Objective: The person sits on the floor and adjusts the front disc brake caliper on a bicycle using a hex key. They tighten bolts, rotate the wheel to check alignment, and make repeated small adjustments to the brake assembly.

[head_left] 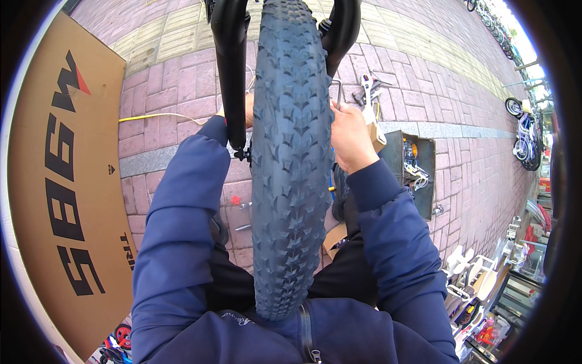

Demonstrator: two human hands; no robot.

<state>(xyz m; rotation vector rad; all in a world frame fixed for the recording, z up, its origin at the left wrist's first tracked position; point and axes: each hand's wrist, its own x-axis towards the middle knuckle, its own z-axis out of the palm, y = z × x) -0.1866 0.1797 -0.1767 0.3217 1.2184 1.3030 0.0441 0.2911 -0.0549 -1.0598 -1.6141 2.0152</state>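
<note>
A fat knobbly black bicycle tyre [291, 151] stands upright in front of me, its near end against my jacket. Black fork legs [233, 79] run along both sides of its far part. My right hand [353, 138] is just right of the tyre, its fingers closed around a thin bent metal rod that looks like a hex key [339, 91]. On the other side, my left hand [249, 109] shows only as a strip between the left fork leg and the tyre. Its fingers are hidden, and I cannot see what they touch.
A large cardboard box [103, 176] stands along the left. Right of my right arm lies an open dark toolbox [395, 159] with tools inside. Beyond my right hand, hand tools [367, 88] lie on the brick paving. A yellow cord [148, 116] crosses at the left.
</note>
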